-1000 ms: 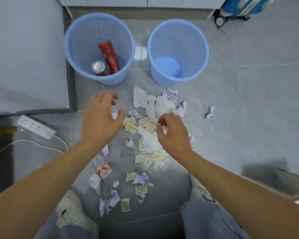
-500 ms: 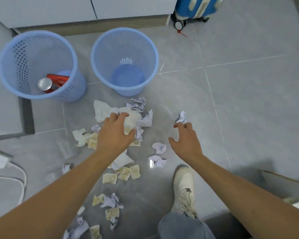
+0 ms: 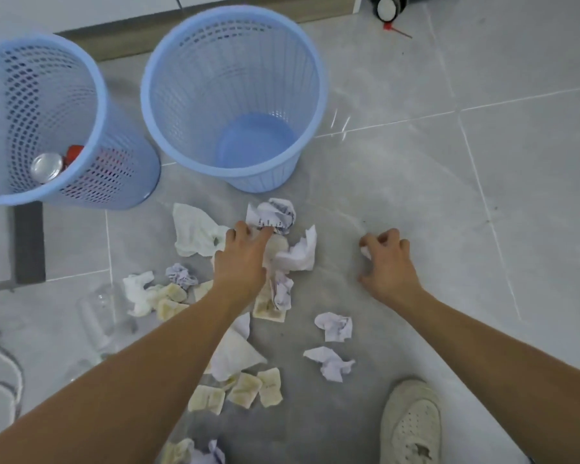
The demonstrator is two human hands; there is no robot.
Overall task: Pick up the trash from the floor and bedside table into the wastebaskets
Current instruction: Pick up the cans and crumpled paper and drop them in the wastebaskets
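Both forearms bare, no sleeves in frame, no watch or rings visible on either of the hands. One shoe [image 3: 411, 426] at lower right: off-white low-top sneaker, perforated toe box, scuffed, with a dark stain near the toe. Bit of blue fabric at the bottom right edge beside the shoe, too little of it showing to identify.

Print on crumpled paper [image 3: 275, 214] too blurred to read
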